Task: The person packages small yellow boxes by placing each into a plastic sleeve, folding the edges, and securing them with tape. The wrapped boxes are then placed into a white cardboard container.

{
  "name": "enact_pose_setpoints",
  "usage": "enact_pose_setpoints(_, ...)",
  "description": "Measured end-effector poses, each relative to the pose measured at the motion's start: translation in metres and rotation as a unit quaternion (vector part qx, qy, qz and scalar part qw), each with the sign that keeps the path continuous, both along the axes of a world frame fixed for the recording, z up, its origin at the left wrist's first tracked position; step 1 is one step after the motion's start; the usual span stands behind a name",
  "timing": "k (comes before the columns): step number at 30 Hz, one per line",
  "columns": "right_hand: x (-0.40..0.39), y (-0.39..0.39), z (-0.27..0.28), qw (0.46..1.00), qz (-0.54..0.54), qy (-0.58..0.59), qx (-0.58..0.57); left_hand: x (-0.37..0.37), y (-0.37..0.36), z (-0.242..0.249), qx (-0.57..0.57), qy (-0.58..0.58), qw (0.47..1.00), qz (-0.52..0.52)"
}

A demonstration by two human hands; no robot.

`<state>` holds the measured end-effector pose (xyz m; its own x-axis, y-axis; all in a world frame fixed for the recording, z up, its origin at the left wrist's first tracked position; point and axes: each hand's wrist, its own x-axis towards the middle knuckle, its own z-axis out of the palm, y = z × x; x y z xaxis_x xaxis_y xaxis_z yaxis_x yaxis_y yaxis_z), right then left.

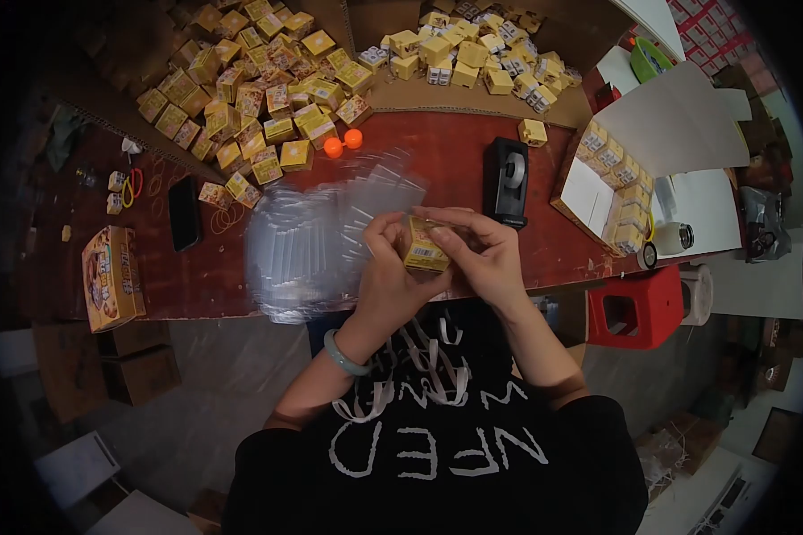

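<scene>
Both my hands meet in front of my chest around one small yellow box (426,255) with a barcode on the side facing me. My left hand (391,259), with a pale bangle on the wrist, wraps the box from its left and below. On the other side, the thumb and fingers of my right hand (482,254) press on the top edge of the box. Just left of my hands lies a spread stack of clear plastic bags (294,241). A black tape dispenser (507,183) stands beyond my right hand.
Many printed boxes (268,85) are heaped at the back left, and small yellow cubes (473,53) fill a carton at the back. An open display box (589,192) stands right. Also there: a phone (185,212), orange balls (343,143), a printed carton (111,278), a red stool (635,308).
</scene>
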<state>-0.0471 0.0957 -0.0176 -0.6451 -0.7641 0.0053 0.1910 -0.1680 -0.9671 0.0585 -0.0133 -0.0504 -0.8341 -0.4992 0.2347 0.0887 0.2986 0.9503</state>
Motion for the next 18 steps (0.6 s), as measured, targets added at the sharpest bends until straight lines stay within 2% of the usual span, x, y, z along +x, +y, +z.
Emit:
enact_pose_setpoints(6,-0.002,0.002,-0.006,0.993,0.003,0.117,-0.023,-0.002,0.001,0.005,0.023,-0.011,1.000,0.011)
enact_pose_setpoints(10,0.000,0.005,-0.013,0.977,-0.018,0.211,-0.030,-0.003,0.002,0.010,0.055,-0.043,0.997,-0.034)
enact_pose_setpoints(13,0.001,0.007,-0.018,0.979,-0.054,0.195,-0.034,-0.006,0.004,0.012,0.103,-0.042,0.992,-0.066)
enact_pose_setpoints(15,0.001,0.015,-0.024,0.995,-0.081,0.061,-0.021,-0.012,0.006,0.013,0.117,-0.019,0.989,-0.093)
enact_pose_setpoints(16,0.001,0.020,-0.027,0.995,-0.095,-0.007,-0.016,-0.015,0.008,0.008,0.087,-0.009,0.990,-0.108)
enact_pose_setpoints(18,-0.001,0.032,-0.032,0.991,-0.126,-0.010,-0.053,-0.020,0.012,-0.001,0.033,0.007,0.992,-0.123)
